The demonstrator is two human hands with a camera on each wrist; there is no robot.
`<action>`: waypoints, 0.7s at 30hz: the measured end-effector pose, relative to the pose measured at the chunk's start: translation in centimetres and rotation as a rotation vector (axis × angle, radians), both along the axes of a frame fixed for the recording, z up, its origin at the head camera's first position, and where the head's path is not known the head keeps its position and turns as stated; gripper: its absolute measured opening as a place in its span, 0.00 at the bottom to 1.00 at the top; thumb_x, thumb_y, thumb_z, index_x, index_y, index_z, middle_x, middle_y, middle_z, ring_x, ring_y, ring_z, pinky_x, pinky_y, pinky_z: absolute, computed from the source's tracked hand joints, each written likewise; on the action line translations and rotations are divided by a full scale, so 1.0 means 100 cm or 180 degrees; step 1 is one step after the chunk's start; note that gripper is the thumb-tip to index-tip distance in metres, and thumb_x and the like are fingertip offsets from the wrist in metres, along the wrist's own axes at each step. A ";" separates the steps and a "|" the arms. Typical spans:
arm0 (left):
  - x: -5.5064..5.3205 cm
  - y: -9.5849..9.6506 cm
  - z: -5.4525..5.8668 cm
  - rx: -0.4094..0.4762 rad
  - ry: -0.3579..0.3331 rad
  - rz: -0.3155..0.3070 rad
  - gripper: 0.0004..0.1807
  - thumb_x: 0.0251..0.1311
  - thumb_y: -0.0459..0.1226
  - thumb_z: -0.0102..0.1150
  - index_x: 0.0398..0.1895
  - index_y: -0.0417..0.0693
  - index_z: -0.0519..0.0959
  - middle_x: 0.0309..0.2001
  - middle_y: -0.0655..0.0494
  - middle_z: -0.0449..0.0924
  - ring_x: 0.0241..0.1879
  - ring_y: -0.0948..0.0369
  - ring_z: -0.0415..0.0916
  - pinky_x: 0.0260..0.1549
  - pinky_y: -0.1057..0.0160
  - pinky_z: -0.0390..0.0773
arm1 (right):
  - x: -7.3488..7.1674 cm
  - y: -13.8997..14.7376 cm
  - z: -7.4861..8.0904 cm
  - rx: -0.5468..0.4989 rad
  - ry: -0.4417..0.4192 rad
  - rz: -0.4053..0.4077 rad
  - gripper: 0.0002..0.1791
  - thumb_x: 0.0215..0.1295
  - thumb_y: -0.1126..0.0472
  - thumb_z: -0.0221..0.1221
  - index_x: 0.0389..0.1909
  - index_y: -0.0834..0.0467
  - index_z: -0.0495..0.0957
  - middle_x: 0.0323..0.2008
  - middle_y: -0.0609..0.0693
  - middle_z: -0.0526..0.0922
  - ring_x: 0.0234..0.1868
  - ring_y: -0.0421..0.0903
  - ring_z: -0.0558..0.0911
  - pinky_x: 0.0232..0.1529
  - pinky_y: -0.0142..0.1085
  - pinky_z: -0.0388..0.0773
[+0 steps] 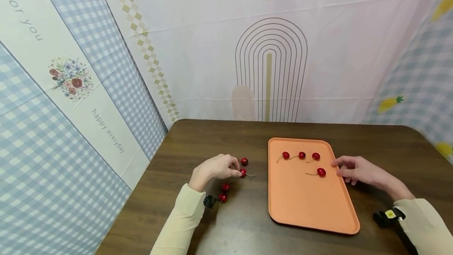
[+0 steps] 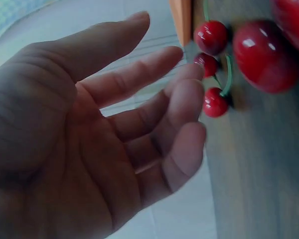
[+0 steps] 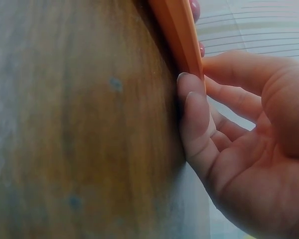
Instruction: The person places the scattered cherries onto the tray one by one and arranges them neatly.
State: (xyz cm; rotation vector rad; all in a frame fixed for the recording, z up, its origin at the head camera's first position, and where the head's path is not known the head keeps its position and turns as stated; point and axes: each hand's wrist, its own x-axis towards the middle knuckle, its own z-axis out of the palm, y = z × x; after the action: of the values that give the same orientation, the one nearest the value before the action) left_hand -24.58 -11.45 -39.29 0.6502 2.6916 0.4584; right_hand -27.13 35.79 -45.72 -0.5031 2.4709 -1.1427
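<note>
- And there was the left hand [image 1: 220,167], down low over the table [image 1: 244,223], right at a cherry [image 1: 243,173] with its stem pointing toward the tray [image 1: 301,202]!
- Its grip was loose: thumb well apart from the forefinger, the others softly curved, nothing visibly held; whether a fingertip touched the fruit, you couldn't tell.
- Over on the other side, the right hand [image 1: 361,169] had a neat pinch on the tray's right rim, a sound way to keep it steady.
- Crowded spot, this: a second cherry [image 1: 244,161] sat just beyond, and a nearer pair [image 1: 225,187] lay close to the left wrist, so a low sleeve risked rolling them.
- The best play looked like a light thumb-and-finger pinch on the fruit's sides, then a straight lift, since round, glossy skin would likely skid under a sideways push.
- On the tray, a row of three [image 1: 302,155] and a lone cherry [image 1: 321,172] lay toward the far end, leaving bare space at the near end for a gentle set-down.
</note>
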 end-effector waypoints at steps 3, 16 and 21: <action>-0.001 -0.001 -0.005 -0.0161 -0.0141 0.0125 0.07 0.61 0.49 0.63 0.34 0.58 0.80 0.29 0.64 0.78 0.29 0.65 0.72 0.33 0.63 0.72 | 0.001 0.000 -0.001 -0.0039 0.0005 0.0027 0.23 0.70 0.57 0.57 0.59 0.67 0.71 0.29 0.52 0.77 0.26 0.43 0.77 0.27 0.37 0.79; -0.004 0.002 -0.015 -0.0445 -0.0276 0.0153 0.10 0.57 0.45 0.68 0.23 0.58 0.78 0.22 0.65 0.75 0.24 0.66 0.70 0.26 0.66 0.70 | -0.001 0.002 0.000 -0.0005 0.0005 0.0015 0.23 0.70 0.57 0.57 0.59 0.68 0.71 0.28 0.52 0.77 0.27 0.42 0.77 0.27 0.37 0.79; -0.002 0.002 -0.014 -0.0484 -0.0271 0.0120 0.10 0.58 0.42 0.68 0.22 0.58 0.78 0.19 0.65 0.75 0.22 0.66 0.70 0.26 0.67 0.69 | -0.001 0.002 0.000 -0.0009 0.0008 0.0017 0.24 0.70 0.56 0.57 0.59 0.68 0.71 0.29 0.52 0.77 0.27 0.42 0.78 0.27 0.37 0.79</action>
State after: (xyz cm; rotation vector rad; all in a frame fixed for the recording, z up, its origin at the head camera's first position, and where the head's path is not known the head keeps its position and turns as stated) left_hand -24.80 -11.25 -40.73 0.5260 2.6303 0.2807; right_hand -27.26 36.02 -45.72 -0.5118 2.4689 -1.1442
